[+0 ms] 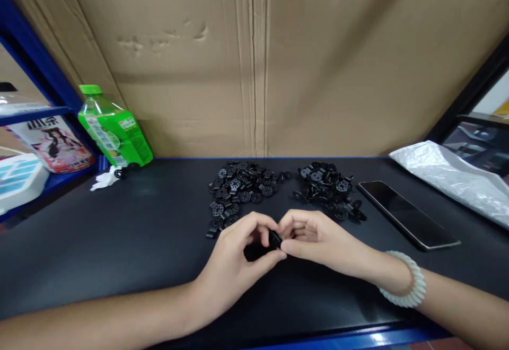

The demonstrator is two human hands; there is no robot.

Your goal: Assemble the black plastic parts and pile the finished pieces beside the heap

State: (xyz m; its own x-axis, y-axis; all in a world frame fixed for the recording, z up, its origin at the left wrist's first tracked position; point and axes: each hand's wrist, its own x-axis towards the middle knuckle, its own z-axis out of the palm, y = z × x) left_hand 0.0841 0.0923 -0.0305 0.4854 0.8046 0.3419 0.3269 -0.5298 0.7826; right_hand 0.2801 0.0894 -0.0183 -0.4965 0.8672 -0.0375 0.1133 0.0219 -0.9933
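Between my two hands is a small black plastic part (274, 239), mostly covered by the fingers, so its full shape cannot be made out. My left hand (242, 260) pinches it from the left with thumb and forefinger. From the other side, my right hand (312, 236) grips it with the fingers curled in. Just beyond my hands lies a pile of black plastic parts (242, 185) with round, perforated discs. A second pile of black parts (326, 183) sits to its right.
A phone (409, 215) lies right of the piles, with a silvery plastic bag (461, 172) behind it. At the back left stand a green bottle (115, 132) and a crumpled white scrap (105, 178). A cardboard wall (254, 63) closes off the black tabletop (99, 244).
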